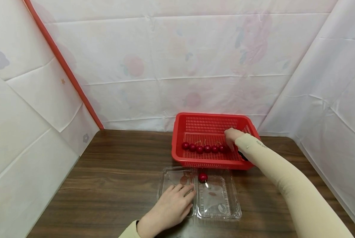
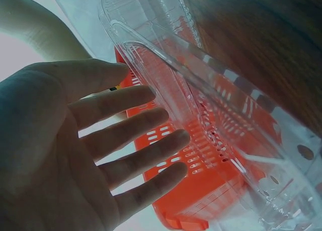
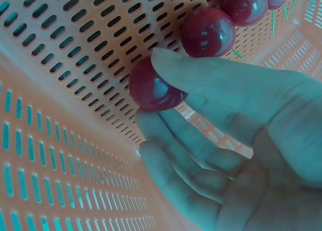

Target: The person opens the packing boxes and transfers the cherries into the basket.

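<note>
Inside the red plastic basket, my right hand pinches a cherry between thumb and fingers at one end of a row. Several other dark red cherries with thin stems lie lined up beside it on the slotted basket floor. My left hand, fingers straight and spread, rests over the left half of an opened clear plastic clamshell box. One cherry sits in the far left corner of the box's right half, its stem pointing toward me. In the head view the pinched cherry is hidden by my right hand.
The basket stands right behind the clamshell box on a dark wooden table. White patterned sheeting closes in the back and both sides. A red strip runs down the back left corner.
</note>
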Motion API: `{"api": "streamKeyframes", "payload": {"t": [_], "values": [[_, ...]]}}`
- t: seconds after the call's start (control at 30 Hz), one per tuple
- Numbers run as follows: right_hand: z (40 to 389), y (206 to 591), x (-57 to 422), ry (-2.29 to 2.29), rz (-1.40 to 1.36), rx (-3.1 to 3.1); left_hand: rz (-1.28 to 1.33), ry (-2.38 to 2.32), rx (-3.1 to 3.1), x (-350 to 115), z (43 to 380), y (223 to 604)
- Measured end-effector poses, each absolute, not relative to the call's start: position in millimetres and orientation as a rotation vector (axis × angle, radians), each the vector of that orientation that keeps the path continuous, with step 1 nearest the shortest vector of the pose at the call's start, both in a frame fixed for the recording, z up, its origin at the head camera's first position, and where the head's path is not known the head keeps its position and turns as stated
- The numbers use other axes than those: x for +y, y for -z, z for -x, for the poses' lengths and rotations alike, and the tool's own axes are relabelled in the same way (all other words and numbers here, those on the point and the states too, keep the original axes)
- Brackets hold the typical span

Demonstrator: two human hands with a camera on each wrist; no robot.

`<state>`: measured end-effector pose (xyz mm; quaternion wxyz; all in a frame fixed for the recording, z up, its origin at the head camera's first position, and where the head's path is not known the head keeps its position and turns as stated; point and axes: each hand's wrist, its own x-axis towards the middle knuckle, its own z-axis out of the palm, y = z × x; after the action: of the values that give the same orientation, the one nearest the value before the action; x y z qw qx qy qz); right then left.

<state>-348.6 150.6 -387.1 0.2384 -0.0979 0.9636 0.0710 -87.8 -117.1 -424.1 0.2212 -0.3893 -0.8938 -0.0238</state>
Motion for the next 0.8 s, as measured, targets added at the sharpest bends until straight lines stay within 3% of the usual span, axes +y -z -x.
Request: {"api": "streamKeyframes", "payload": {"t": [0.8], "values": [[338.8,377.5,151.4,-0.147,0.315,2.611,1.079,0.061,-2.459,-116.4,89.5,424.4]]}}
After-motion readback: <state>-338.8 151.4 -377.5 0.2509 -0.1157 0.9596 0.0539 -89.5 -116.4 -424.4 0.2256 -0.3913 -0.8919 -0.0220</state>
